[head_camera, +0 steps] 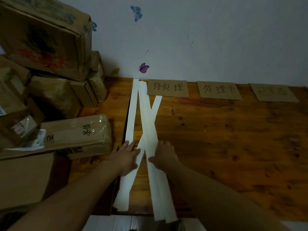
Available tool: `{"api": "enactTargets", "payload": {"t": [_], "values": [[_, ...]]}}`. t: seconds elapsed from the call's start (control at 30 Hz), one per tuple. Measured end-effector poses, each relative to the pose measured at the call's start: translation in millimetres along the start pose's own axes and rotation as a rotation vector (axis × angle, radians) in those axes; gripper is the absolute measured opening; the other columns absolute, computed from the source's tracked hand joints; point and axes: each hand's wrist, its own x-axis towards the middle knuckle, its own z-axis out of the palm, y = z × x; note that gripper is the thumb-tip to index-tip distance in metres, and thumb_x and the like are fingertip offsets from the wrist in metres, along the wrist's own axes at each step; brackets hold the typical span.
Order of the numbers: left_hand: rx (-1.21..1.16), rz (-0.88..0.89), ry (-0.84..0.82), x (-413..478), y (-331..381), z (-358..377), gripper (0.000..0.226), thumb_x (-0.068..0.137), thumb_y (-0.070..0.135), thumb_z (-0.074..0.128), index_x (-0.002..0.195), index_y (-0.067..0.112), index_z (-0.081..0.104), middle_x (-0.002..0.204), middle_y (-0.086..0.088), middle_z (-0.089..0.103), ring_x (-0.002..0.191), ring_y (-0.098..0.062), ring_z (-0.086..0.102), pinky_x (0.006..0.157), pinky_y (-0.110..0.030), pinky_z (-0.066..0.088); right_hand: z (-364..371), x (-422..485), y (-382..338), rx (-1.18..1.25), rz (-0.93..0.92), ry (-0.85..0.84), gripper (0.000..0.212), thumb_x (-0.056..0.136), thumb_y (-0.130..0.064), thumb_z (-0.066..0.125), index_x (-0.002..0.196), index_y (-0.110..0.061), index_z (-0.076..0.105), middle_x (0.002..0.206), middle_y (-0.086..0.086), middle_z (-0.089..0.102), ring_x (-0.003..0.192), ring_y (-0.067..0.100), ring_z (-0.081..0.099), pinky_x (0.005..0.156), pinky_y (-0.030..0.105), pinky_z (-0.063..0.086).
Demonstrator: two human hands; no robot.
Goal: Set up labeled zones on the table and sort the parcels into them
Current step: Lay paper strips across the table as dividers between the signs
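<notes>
Several long white paper strips (146, 117) lie crossed on the wooden table (225, 139), running from the wall to the front edge. My left hand (126, 155) lies flat with straight fingers on the left strip. My right hand (164, 155) has its fingers curled down onto the crossed strips, thumb on the paper. Three cardboard labels with handwritten characters sit along the wall: the left label (168, 88), the middle label (219, 90), the right label (273, 92). Cardboard parcels (50, 97) are piled at the left, the nearest being a taped box (78, 132).
A large box (43, 37) tops the parcel pile against the wall. Butterfly stickers (144, 67) decorate the white wall. Another brown box (25, 179) stands at the near left. The table's front edge runs just below my forearms.
</notes>
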Motion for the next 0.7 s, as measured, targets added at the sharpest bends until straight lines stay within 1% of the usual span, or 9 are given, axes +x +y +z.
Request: {"api": "enactTargets", "payload": {"t": [0.13,0.27,0.33,0.43,0.5,0.53,0.6,0.63,0.7], "values": [[0.052,0.068,0.008,-2,3,3,0.074,0.093,0.047,0.046,0.149,0.036,-0.001,0.159,0.0,-0.012,0.145,-0.024,-0.013,0.116,-0.05,0.004,-8,1,13,0.095,0.057,-0.03,0.064,0.087,-0.03,0.068,0.136,-0.008,0.033,0.135,0.012,0.043,0.123,0.027,0.048,0.101,0.034,0.044],[0.079,0.076,-0.034,0,11,3,0.072,0.092,0.051,0.044,0.15,0.033,0.004,0.159,-0.001,-0.009,0.146,-0.025,-0.013,0.115,-0.051,0.005,-6,1,21,0.121,0.113,-0.039,0.059,0.087,-0.031,0.068,0.133,-0.009,0.038,0.134,0.011,0.044,0.12,0.027,0.051,0.098,0.035,0.046],[0.054,0.062,-0.045,1,12,2,0.073,0.092,0.051,0.045,0.15,0.032,0.006,0.159,-0.002,-0.008,0.146,-0.025,-0.012,0.115,-0.051,0.005,-6,0,25,0.153,0.108,-0.061,0.05,0.089,-0.029,0.066,0.13,-0.011,0.046,0.131,0.009,0.052,0.116,0.026,0.055,0.095,0.034,0.049],[-0.012,0.062,-0.007,0,15,-4,0.066,0.094,0.047,0.044,0.15,0.027,0.015,0.16,-0.005,0.002,0.147,-0.027,-0.002,0.117,-0.048,0.01,-10,-4,26,0.217,0.099,-0.116,0.04,0.092,-0.025,0.062,0.127,-0.008,0.052,0.127,0.01,0.057,0.113,0.026,0.058,0.092,0.034,0.051],[-0.208,0.066,0.079,-2,21,-13,0.047,0.097,0.036,0.042,0.14,0.017,0.039,0.15,-0.011,0.032,0.14,-0.029,0.025,0.115,-0.039,0.023,-17,-9,24,0.3,0.098,-0.132,0.04,0.095,-0.022,0.057,0.131,-0.006,0.052,0.13,0.012,0.056,0.116,0.028,0.057,0.095,0.036,0.05],[-0.403,0.029,0.114,-3,25,-20,0.034,0.097,0.031,0.042,0.125,0.015,0.052,0.136,-0.01,0.048,0.128,-0.029,0.042,0.107,-0.035,0.035,-21,-13,23,0.335,0.094,-0.129,0.039,0.097,-0.021,0.054,0.132,-0.005,0.052,0.131,0.013,0.056,0.116,0.028,0.056,0.095,0.035,0.049],[-0.811,-0.108,0.126,-5,36,-35,0.023,0.098,0.03,0.041,0.105,0.02,0.06,0.115,-0.003,0.058,0.103,-0.023,0.057,0.089,-0.027,0.045,-33,-23,20,0.392,0.082,-0.099,0.036,0.098,-0.02,0.049,0.131,-0.004,0.054,0.129,0.013,0.057,0.115,0.027,0.057,0.09,0.032,0.047],[-0.972,-0.178,0.094,-6,40,-43,0.025,0.099,0.033,0.041,0.103,0.019,0.061,0.111,-0.003,0.059,0.095,-0.02,0.059,0.085,-0.028,0.048,-41,-29,19,0.421,0.08,-0.078,0.035,0.099,-0.019,0.048,0.129,-0.004,0.055,0.128,0.013,0.058,0.113,0.027,0.057,0.088,0.031,0.047],[-1.262,-0.256,0.011,-5,48,-57,0.031,0.098,0.035,0.044,0.107,0.011,0.06,0.106,-0.009,0.064,0.092,-0.022,0.063,0.084,-0.034,0.054,-55,-42,18,0.475,0.082,-0.043,0.031,0.099,-0.017,0.048,0.126,-0.005,0.058,0.124,0.012,0.06,0.109,0.025,0.058,0.086,0.03,0.047]]}}
